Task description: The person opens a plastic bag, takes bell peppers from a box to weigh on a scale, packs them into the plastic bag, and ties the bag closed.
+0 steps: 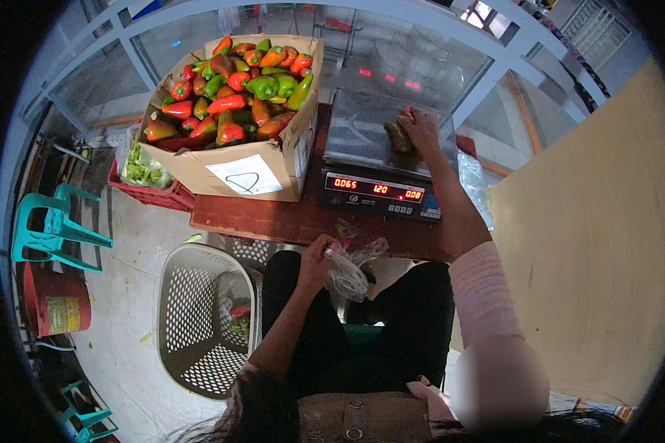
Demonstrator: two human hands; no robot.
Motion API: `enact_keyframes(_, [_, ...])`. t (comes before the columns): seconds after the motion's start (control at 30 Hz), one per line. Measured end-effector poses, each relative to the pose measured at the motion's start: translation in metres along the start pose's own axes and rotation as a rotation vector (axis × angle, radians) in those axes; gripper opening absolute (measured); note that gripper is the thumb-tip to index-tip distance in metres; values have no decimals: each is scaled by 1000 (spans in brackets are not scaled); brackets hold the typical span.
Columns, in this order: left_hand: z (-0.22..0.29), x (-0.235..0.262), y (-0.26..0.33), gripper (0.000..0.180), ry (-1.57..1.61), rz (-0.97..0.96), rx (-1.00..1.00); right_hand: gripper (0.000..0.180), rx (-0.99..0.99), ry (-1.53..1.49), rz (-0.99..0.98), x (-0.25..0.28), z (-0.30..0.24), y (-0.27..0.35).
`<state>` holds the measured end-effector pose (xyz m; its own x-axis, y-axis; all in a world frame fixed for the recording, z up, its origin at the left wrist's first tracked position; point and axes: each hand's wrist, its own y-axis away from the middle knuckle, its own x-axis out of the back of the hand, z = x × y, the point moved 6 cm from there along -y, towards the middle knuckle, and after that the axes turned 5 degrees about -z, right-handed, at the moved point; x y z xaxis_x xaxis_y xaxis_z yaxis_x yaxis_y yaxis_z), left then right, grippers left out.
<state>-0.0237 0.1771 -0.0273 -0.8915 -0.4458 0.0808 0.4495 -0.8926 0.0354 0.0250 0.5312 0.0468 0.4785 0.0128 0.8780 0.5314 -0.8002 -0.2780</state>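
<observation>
We list, largest first. One dark red surface (273,220), carrying the items below. One cardboard box (233,171) at its left end, heaped with red, green and orange peppers (236,88). One white perforated basket (199,325) on the floor below the surface, to our left, with a few scraps inside. One electronic scale (373,151) just right of the box, its steel pan (355,129) above a lit red display. One red crate (151,193) behind the box's left corner, holding leafy greens. One teal plastic chair (52,229) at far left, and one red bucket (55,303) beneath it.

Our right hand (419,127), fingers curled downward, rests on a green pepper (397,136) lying on the pan's far right side; the pepper sits directly under the hand, partly covered. Our left hand (316,262), near the surface's front edge above our lap, is closed, pinching a crumpled clear plastic bag (347,272) that hangs just right of it.
</observation>
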Motion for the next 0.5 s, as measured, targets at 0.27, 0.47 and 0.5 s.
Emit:
enact_keyframes(0.27, [-13,9,2,8,28,11,-33,25,140,-736,113,83,25,84])
enact_keyframes(0.47, [-11,2,-3,8,-186,-14,-146,23,-333,-661,-177,89,72,268])
enact_keyframes(0.5, [-11,-3,-5,11,-231,-40,-135,21,-391,-681,-239,82,75,291])
